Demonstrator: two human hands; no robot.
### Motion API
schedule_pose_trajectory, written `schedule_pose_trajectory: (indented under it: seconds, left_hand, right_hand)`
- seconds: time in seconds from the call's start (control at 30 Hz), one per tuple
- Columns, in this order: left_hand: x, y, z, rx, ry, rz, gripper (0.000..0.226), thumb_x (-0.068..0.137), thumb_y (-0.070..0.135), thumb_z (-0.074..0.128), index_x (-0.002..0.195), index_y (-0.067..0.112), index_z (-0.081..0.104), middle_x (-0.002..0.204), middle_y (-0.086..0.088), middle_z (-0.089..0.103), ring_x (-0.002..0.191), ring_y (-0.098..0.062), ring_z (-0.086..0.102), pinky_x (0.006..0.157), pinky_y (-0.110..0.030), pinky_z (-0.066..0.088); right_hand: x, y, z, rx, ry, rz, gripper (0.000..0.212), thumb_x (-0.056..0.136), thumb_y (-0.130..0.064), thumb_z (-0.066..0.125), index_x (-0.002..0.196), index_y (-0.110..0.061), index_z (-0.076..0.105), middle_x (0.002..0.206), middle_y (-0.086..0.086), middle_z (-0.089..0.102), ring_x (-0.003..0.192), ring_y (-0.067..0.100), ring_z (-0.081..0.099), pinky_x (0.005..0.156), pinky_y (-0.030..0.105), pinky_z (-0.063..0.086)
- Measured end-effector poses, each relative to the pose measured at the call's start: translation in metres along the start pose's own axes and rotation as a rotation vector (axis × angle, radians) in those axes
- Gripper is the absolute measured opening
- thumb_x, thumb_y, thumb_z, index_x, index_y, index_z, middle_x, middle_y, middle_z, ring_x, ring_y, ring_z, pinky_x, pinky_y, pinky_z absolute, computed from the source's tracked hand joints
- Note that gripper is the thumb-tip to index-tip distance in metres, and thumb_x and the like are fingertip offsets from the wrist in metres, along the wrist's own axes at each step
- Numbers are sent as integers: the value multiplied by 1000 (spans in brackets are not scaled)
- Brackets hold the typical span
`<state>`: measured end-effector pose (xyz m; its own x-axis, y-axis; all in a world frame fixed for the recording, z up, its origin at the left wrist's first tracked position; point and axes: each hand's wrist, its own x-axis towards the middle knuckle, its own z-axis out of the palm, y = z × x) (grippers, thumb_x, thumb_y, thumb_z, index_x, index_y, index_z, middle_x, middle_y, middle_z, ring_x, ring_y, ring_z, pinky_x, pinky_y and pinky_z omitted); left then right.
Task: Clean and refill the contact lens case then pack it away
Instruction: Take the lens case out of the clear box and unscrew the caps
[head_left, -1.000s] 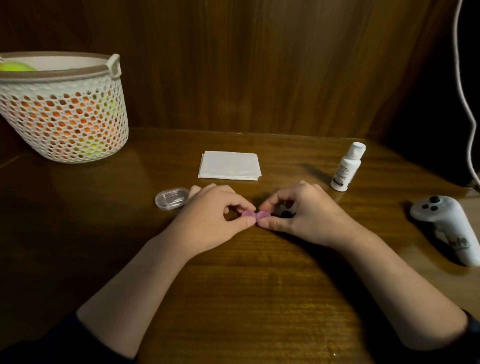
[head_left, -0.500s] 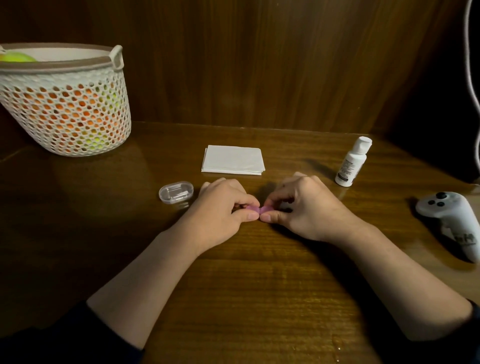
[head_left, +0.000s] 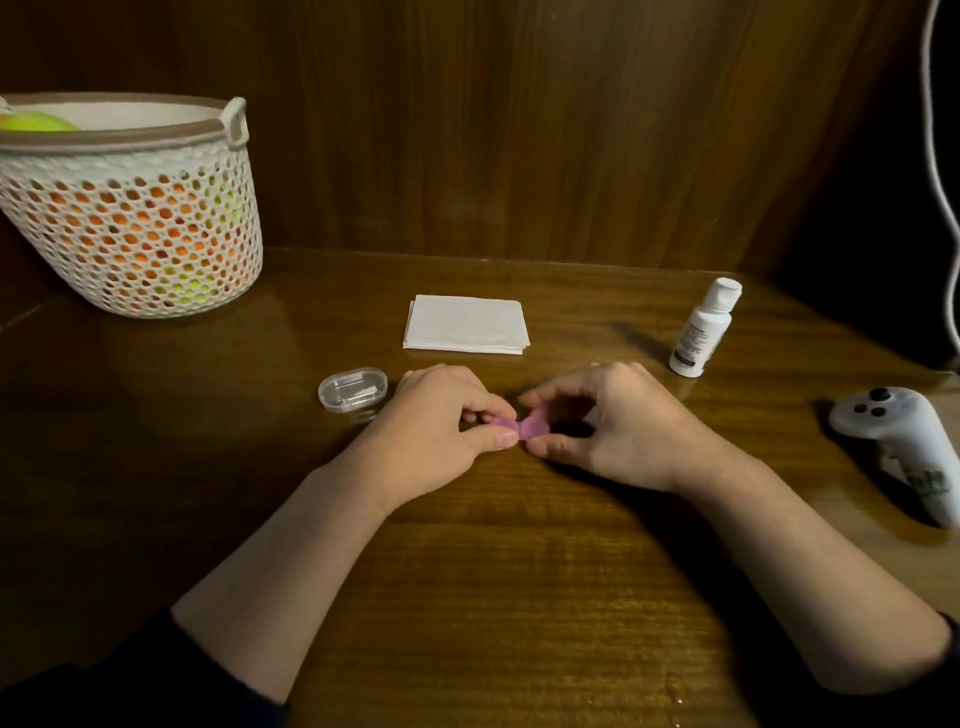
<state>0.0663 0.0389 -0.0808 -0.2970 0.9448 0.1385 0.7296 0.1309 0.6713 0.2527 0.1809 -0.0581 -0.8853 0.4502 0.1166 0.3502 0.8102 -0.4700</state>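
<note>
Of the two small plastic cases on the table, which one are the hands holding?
The pink case, pinched between both hands; the clear case lies untouched beside the left hand.

**Legible text and markings: none**

White bottle (head_left: 704, 329): label with a dark band at its foot and rows of fine print, too small to read.
White handheld controller (head_left: 904, 447): dark green mark low on the grip, blurred, letters not decipherable; three unmarked black buttons on its head.
Nothing else in view carries writing.
</note>
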Motion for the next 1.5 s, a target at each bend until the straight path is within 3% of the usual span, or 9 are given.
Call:
schedule_pose_trajectory:
  seconds: [0.07, 0.27, 0.43, 0.6, 0.77, 1.03, 1.23, 1.37, 1.5]
  left_hand:
    - [-1, 0, 0, 1, 3, -1, 19, 93, 37, 80, 110, 47, 80, 104, 24, 66, 110, -8, 57, 99, -49, 55]
    - [0, 1, -1, -18, -2, -10, 17, 92, 37, 80, 106, 48, 80, 103, 24, 66, 110, -7, 57, 99, -47, 55]
    - [-1, 2, 0, -21, 10, 0, 17, 92, 38, 81, 107, 45, 81, 101, 22, 67, 105, -6, 59, 95, -42, 56]
    - [-1, 2, 0, -34, 14, 6, 14, 91, 37, 81, 103, 46, 81, 100, 22, 67, 103, -5, 58, 94, -40, 56]
    - [-1, 3, 0, -37, 4, 2, 15, 92, 36, 81, 101, 48, 79, 100, 23, 67, 104, -6, 59, 96, -44, 57]
    - [-1, 4, 0, -39, 6, -1, 15, 91, 37, 82, 100, 48, 80, 100, 22, 67, 103, -6, 60, 94, -44, 58]
    - [-2, 6, -1, -25, 9, 1, 14, 91, 36, 82, 100, 46, 80, 100, 22, 66, 103, -5, 59, 94, -43, 57]
    - [-3, 6, -1, -31, 15, 0, 15, 91, 35, 82, 101, 46, 81, 100, 21, 67, 104, -7, 59, 95, -44, 57]
    - [-3, 5, -1, -30, 14, 9, 15, 91, 35, 81, 101, 46, 81, 100, 21, 67, 104, -7, 58, 96, -46, 55]
  right_hand:
    - [0, -3, 3, 30, 8, 32, 58, 78, -53, 90, 131, -42, 69, 98, -30, 75, 101, -14, 65, 84, 9, 46]
    - [-1, -1, 3, 115, -4, 33, 47, 86, -30, 89, 125, -44, 69, 101, -35, 75, 102, -16, 67, 89, 10, 46]
    - [0, -4, 1, 75, 40, 58, 57, 76, -52, 91, 128, -46, 69, 101, -33, 71, 102, -13, 64, 89, 14, 49]
    - [0, -4, 2, 106, 31, 46, 47, 84, -39, 90, 126, -42, 69, 93, -30, 75, 96, -13, 68, 91, 15, 46]
    - [1, -2, 3, 49, 24, 78, 73, 71, -60, 90, 138, -47, 61, 102, -26, 73, 101, -9, 66, 84, 12, 49]
    - [-2, -1, -2, 80, -34, 55, 55, 87, -39, 87, 137, -41, 64, 107, -36, 74, 114, -16, 62, 115, 31, 45]
    - [0, -5, 2, 42, 29, 66, 71, 76, -54, 91, 140, -43, 62, 98, -33, 72, 106, -13, 60, 98, 25, 45]
    - [-1, -4, 1, 130, -38, 96, 75, 74, -53, 92, 141, -41, 61, 104, -37, 74, 110, -18, 61, 111, 30, 42]
    - [-1, -4, 2, 113, -12, 94, 75, 68, -61, 90, 136, -47, 63, 104, -40, 72, 108, -19, 61, 106, 25, 43]
